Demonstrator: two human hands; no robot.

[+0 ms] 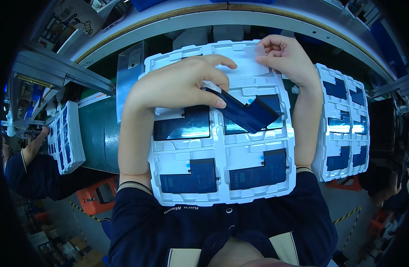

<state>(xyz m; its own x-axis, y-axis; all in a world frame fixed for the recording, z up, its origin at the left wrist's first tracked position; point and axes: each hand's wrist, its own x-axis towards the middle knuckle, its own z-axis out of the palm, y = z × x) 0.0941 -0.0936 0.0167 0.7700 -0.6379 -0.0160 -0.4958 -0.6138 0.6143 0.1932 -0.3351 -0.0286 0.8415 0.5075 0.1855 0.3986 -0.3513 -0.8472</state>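
Note:
A white moulded plastic tray (pixel 222 153) lies in front of me, with dark L-shaped battery packs (pixel 189 182) in its pockets. My left hand (pixel 186 82) reaches over the tray's left side. Its thumb and fingers are closed on one end of a dark battery pack (pixel 247 111), which tilts above the middle right pocket and partly covers the pack there. Past it, at the tray's far right, my right hand (pixel 282 58) pinches a small translucent sheet (pixel 256 60) between thumb and fingers. Part of the far left pocket is hidden by my left hand.
A stack of similar filled trays (pixel 345 122) stands to the right, another (pixel 66 138) to the left near a co-worker's arm (pixel 33 147). A clear plastic folder (pixel 129 75) lies beside my tray. A shelf edge (pixel 222 20) runs along the back.

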